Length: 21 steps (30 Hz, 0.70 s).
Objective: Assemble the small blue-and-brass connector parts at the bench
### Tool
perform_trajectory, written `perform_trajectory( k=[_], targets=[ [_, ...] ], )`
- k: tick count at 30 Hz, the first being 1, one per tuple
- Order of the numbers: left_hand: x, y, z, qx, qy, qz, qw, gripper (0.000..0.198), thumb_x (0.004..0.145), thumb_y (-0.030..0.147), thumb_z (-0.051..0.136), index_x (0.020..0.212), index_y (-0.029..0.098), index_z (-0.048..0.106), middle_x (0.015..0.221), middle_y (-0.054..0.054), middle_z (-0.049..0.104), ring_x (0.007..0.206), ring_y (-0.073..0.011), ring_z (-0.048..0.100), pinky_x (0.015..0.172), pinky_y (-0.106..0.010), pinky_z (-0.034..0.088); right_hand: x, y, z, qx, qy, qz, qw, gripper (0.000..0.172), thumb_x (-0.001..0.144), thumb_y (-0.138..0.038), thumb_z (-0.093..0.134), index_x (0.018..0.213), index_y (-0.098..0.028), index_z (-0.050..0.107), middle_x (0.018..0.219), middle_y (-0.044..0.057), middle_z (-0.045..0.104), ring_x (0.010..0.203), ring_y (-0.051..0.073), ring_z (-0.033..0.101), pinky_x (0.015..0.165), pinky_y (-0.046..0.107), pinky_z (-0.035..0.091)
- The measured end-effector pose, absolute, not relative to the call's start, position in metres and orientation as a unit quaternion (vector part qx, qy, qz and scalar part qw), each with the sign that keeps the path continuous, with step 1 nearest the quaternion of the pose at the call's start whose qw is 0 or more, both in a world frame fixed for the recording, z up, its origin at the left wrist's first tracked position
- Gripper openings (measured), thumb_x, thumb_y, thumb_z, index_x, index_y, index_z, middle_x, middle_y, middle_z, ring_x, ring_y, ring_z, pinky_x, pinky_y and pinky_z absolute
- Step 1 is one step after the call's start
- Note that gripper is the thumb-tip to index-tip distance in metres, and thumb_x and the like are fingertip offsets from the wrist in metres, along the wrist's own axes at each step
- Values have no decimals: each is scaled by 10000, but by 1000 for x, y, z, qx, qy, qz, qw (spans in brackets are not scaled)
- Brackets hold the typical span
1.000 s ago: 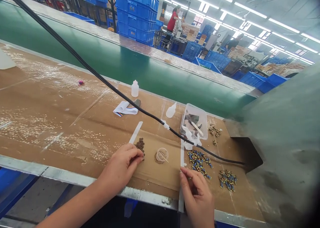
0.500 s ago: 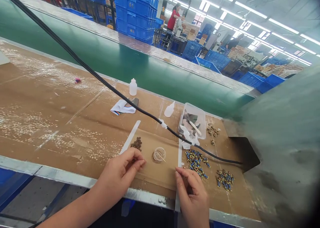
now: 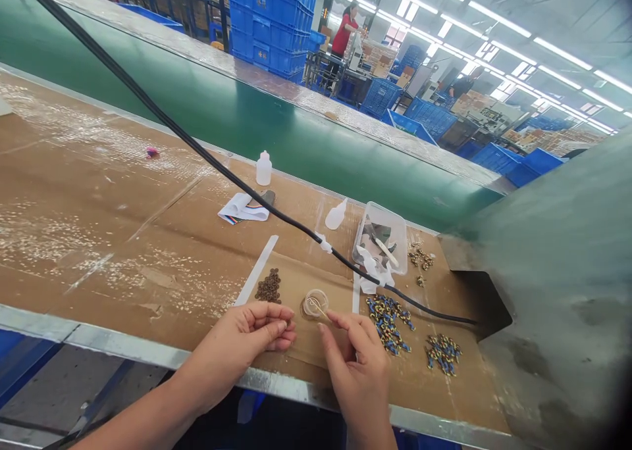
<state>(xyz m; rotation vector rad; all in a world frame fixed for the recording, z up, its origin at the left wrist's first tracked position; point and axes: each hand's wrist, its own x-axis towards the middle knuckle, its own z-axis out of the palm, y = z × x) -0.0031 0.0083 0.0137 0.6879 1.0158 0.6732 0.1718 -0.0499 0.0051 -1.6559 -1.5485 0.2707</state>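
My left hand point(image 3: 251, 335) is closed, thumb pressed against the index finger in front of a pile of small brown round beads point(image 3: 269, 287). Whatever is pinched there is too small or hidden to name. My right hand point(image 3: 356, 361) has its thumb and index finger slightly apart, at the outer end of a thin wooden toothpick point(image 3: 321, 310). That toothpick leans out of a small round clear cup point(image 3: 308, 304) on the cardboard. Right of this hand lies a pile of small blue and gold pieces point(image 3: 388, 322).
A second blue-gold pile point(image 3: 443, 354) and gold pieces point(image 3: 419, 258) lie to the right. A clear plastic box point(image 3: 402, 239) holds cloth and a white-handled tool. A black cable point(image 3: 222, 168) crosses above the bench. White bottles point(image 3: 264, 170) stand near the green conveyor point(image 3: 266, 124).
My right hand has moved left and up, from beside the blue-gold pile to the toothpick's end. My left hand has shifted slightly right and remains pinched.
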Motion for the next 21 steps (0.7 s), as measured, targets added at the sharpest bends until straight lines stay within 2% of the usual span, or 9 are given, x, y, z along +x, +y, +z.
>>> perform_trajectory(
  k=[10, 21],
  targets=[
    [0, 4, 5, 346, 474, 333, 738, 214, 624, 202, 746, 818, 140, 681, 729, -43, 748, 704, -180, 694, 731, -301, 545, 172, -43, 5, -656, -618, 105, 419, 135, 857, -206, 585, 942, -256, 677, 836, 12, 607, 683, 121, 559, 617, 241, 449],
    [1, -4, -7, 413, 479, 343, 695, 168, 704, 226, 690, 859, 162, 699, 752, -34, 734, 740, -191, 688, 760, -330, 557, 173, -39, 8, -666, -614, 88, 415, 124, 872, -233, 564, 923, -231, 677, 840, 19, 610, 670, 112, 554, 605, 233, 440]
  ],
)
